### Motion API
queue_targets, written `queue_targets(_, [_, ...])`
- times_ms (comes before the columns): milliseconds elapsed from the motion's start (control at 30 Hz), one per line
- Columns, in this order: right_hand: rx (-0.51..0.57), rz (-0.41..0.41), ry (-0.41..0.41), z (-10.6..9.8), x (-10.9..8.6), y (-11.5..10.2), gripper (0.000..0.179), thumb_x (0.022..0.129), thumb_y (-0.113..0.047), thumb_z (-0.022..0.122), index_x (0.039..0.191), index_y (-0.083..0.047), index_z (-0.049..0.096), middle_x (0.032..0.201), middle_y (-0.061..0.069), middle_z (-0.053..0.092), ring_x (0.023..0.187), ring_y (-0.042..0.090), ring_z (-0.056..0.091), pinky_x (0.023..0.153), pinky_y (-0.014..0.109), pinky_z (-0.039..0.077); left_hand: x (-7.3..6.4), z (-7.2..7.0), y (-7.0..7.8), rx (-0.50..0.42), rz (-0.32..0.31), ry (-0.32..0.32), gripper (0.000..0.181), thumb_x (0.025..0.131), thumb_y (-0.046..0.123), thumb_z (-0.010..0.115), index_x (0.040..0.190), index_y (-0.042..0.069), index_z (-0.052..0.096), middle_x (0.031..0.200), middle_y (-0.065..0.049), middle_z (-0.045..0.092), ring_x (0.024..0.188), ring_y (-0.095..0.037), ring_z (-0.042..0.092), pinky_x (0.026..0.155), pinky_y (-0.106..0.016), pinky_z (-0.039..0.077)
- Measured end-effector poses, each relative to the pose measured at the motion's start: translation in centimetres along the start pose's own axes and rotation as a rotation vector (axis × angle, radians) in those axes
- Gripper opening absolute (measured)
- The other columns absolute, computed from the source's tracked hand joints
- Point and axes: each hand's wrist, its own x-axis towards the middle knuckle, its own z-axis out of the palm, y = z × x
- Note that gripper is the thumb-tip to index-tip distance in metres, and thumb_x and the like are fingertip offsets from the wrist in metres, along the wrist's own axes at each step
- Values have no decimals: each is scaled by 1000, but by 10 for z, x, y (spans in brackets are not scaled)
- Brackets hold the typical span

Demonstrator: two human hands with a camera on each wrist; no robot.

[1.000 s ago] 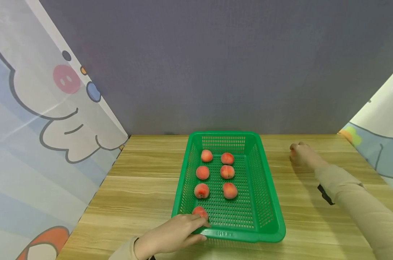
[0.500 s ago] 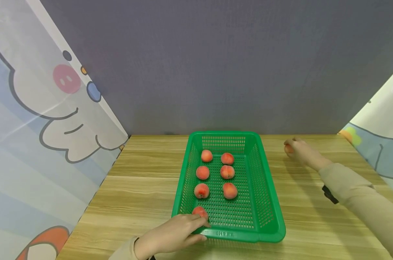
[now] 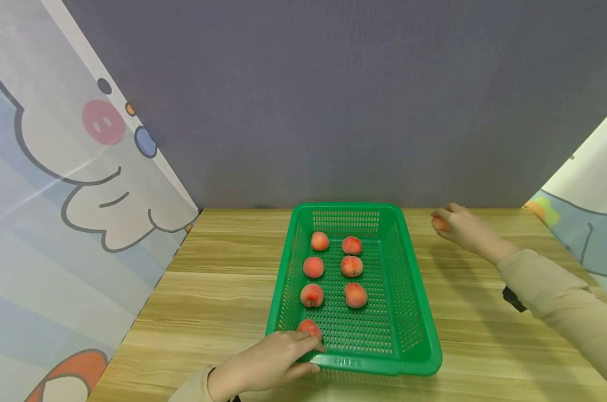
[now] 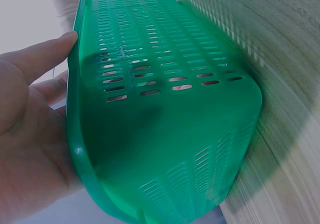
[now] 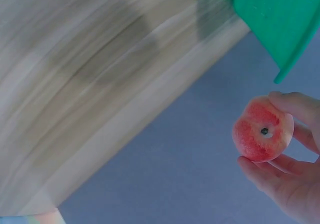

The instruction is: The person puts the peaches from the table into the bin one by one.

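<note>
A green plastic basket with slotted walls stands on the table. Several red-orange peaches lie inside it in two rows, among them a peach at the right row's near end. My left hand grips the basket's near rim at the left corner, thumb outside and fingers over the edge. Those fingers partly cover the nearest peach. To the right of the basket, my right hand holds another peach between thumb and fingers, its stem end showing in the right wrist view.
The wooden table extends on both sides of the basket. A grey wall panel rises at its back edge. Cartoon-printed sheets flank the left and right sides.
My right hand has lifted the peach and moved it up and left toward the basket. The left hand and the basket have stayed put.
</note>
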Motion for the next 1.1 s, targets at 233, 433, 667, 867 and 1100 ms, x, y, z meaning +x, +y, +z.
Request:
queue_targets(233, [11,-55,12,-7,8,-15,37,61,3,76,94,8,60,83,22,52,68,33,53,57,43,47,0,0,0,2,6,7,26,90,28,51,109,11,56,102,5,60,94,-4,55,77,-17,44])
queue_targets(433, [18,-85,30,-11,14,-28,37,61,4,76,95,6,60,85,20,53,72,31,54,58,41,47,0,0,0,0,11,11,27,91,29,49,109,11,56,102,5,60,94,-4,56,77,-16,44])
queue_targets(667, [15,-130,22,-16,21,-40,38,60,5,76,95,5,61,86,19,53,75,30,53,58,39,48,0,-1,0,-2,7,7,27,91,29,49,109,11,56,103,5,60,94,-4,55,77,-16,44])
queue_targets(867, [-6,-184,21,-19,27,-50,41,60,6,76,98,5,60,87,20,53,75,31,53,57,37,48,0,-1,1,-7,7,4,26,90,27,51,109,11,56,102,5,60,94,-4,56,76,-16,44])
queue_targets(1100, [5,-175,-53,-25,31,-64,43,65,2,75,104,5,58,97,21,52,83,34,55,63,41,49,0,-1,1,-2,5,10,26,91,30,49,109,12,56,101,6,60,93,-4,55,76,-15,44])
